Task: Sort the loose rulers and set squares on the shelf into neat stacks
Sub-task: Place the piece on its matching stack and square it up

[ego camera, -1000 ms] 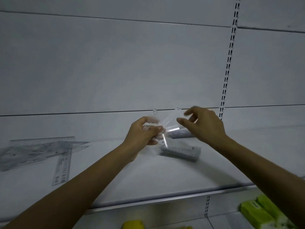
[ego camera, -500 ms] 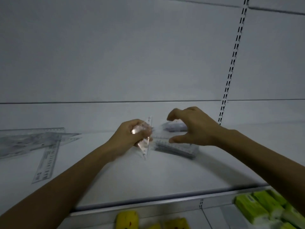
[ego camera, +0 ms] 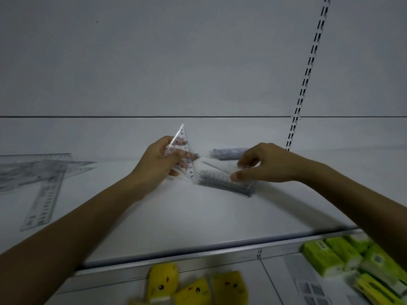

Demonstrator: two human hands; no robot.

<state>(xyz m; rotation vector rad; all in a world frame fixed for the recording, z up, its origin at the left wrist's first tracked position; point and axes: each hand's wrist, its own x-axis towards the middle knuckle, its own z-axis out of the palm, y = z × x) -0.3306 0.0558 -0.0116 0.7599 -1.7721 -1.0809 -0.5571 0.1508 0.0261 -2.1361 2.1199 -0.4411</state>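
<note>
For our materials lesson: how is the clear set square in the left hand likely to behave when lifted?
Probably stiff: the set square stands straight above the left hand without drooping. Likely light, since fingers alone hold it. Its smooth clear plastic may be slippery.

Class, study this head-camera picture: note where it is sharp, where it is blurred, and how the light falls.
Head view: dim, flat light; numbers on the set square in the left hand read clearly; the ruler stack by the right hand is smeared; the green packs blur at the lower right edge.
</note>
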